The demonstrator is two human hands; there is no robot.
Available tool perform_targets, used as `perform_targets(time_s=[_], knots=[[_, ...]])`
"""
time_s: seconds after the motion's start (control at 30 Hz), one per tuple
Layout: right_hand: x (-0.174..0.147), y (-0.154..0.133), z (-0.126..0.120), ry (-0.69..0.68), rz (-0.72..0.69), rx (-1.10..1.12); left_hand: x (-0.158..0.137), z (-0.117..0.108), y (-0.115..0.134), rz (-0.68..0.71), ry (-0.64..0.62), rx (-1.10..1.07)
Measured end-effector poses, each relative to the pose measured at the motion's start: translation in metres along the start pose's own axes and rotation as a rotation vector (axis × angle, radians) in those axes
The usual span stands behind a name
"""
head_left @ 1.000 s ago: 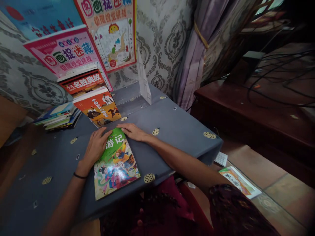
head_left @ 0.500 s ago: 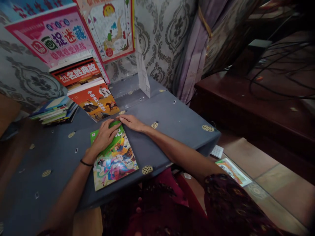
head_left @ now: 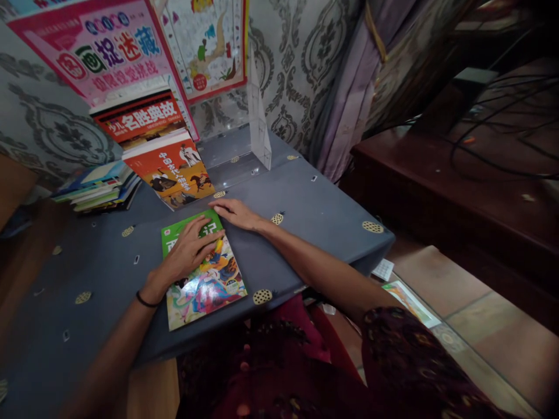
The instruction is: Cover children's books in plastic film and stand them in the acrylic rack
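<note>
- One book is lying on the table.
- Left hand is lying flat across it.
- Right hand, apart, is resting loosely at its top corner.
- Orange book is standing just beyond, near a stack.

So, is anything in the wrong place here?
Maybe: a colourful flat thing, perhaps a book, lies on the floor, while the stack of books sits on the table, its edges uneven.

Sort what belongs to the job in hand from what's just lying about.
In hand:
green-topped illustrated book
left hand, across its cover
right hand, by its upper corner

Lying about:
propped orange-covered book
pink-covered book behind
book stack
clear acrylic stand
</note>
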State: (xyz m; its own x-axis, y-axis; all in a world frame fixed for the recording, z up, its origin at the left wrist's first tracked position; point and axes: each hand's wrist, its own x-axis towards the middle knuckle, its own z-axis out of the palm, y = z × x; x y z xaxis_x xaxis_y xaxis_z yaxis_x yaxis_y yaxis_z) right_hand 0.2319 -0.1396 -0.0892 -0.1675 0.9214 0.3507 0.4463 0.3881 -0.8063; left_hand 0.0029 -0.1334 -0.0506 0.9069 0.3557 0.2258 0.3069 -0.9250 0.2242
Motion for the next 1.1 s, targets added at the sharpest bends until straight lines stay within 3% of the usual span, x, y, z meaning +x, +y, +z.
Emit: perform_targets(time_s=[0.7, 1.1], knots=[[-0.005, -0.001, -0.001, -0.013, -0.027, -0.009, -0.038, -0.010, 0.069, 0.164, -0.164, -0.117], [-0.010, -0.008, 0.001, -0.032, -0.037, -0.106, -0.049, -0.005, 0.079, 0.189, -0.097, -0.100]])
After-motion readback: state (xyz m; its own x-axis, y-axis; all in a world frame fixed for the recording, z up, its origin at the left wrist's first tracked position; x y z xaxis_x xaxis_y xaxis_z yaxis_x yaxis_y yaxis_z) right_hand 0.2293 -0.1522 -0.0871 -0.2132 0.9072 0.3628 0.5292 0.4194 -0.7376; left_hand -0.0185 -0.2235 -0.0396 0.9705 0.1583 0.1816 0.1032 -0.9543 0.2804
